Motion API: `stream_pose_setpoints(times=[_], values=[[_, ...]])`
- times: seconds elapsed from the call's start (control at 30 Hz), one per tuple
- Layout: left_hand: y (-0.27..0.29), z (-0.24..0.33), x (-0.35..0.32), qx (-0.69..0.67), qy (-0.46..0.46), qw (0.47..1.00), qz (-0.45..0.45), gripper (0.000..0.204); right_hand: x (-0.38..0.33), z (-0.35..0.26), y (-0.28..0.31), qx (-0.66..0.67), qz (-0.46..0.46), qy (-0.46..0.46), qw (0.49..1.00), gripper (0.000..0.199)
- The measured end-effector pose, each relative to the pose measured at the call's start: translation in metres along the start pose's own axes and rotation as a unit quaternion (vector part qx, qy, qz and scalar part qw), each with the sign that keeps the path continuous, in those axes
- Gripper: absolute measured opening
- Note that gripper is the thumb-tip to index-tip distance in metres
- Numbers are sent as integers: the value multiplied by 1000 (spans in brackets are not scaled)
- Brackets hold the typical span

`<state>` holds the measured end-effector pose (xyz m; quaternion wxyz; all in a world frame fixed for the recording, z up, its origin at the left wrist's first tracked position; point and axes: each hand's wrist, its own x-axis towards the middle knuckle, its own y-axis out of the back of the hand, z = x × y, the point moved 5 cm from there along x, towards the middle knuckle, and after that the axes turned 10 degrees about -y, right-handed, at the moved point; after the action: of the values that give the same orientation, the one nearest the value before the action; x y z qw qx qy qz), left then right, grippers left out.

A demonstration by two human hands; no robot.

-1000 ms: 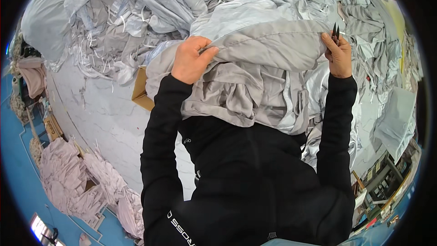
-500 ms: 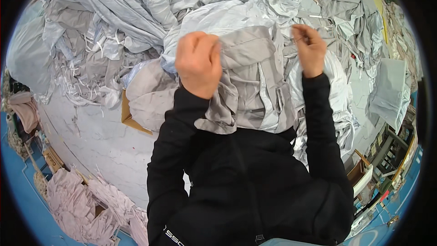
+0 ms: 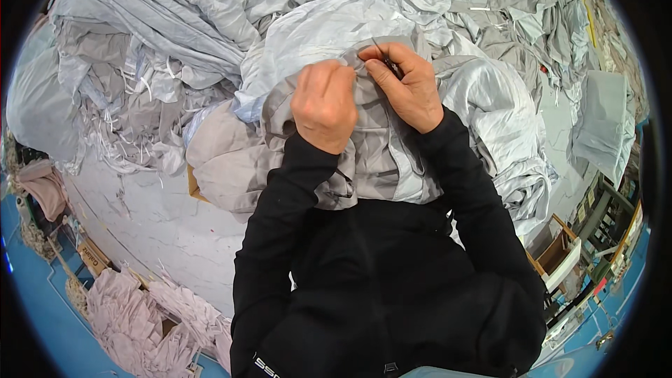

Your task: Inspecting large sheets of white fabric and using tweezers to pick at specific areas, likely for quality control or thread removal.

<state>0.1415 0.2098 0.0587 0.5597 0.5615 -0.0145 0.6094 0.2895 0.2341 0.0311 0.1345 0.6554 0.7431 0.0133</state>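
Observation:
Grey-beige cloth point(image 3: 371, 119) lies bunched before me, with a paler, bluish-grey strip point(image 3: 408, 168) running down it. My left hand point(image 3: 324, 105) is closed at the cloth's upper edge, knuckles up, and pinches a fold of it. Close beside it, my right hand point(image 3: 406, 84) curls with thumb and forefinger at the same edge. Inside those fingers shows a thin dark pointed tool point(image 3: 393, 68); its kind is mostly hidden by the hand. The fingertips of both hands nearly meet.
Heaps of grey and light blue fabric point(image 3: 168, 14) cover the far side of the white marbled table point(image 3: 161, 203). A cardboard edge point(image 3: 195, 185) pokes out at left. Pink cloth point(image 3: 133, 315) lies low left. A wooden drawer point(image 3: 558, 255) stands at lower right.
My right hand has swung left from the side of the cloth to its upper edge, beside my left hand. My left hand has shifted slightly right and lower, and the cloth's top is gathered up.

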Motion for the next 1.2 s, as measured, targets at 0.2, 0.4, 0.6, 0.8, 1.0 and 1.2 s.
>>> stream_pose_setpoints(times=[0.2,0.4,0.6,0.8,1.0,1.2], values=[[2,-14,-6,-75,111,991,7,10,0,-5,0,-26,-34,40,998,20],[2,-35,-20,-285,385,878,-2,7,1,-4,-1,-27,-41,39,998,20],[11,-20,-4,-239,269,933,-20,14,0,-6,0,-46,-38,48,997,20],[1,2,8,-22,102,993,-61,17,1,-6,0,-39,-34,47,998,21],[0,6,5,69,-2,998,-10,15,1,-8,1,-38,-27,62,997,20],[4,-4,-3,-8,50,999,-18,14,-6,-22,7,-114,-37,104,987,26]])
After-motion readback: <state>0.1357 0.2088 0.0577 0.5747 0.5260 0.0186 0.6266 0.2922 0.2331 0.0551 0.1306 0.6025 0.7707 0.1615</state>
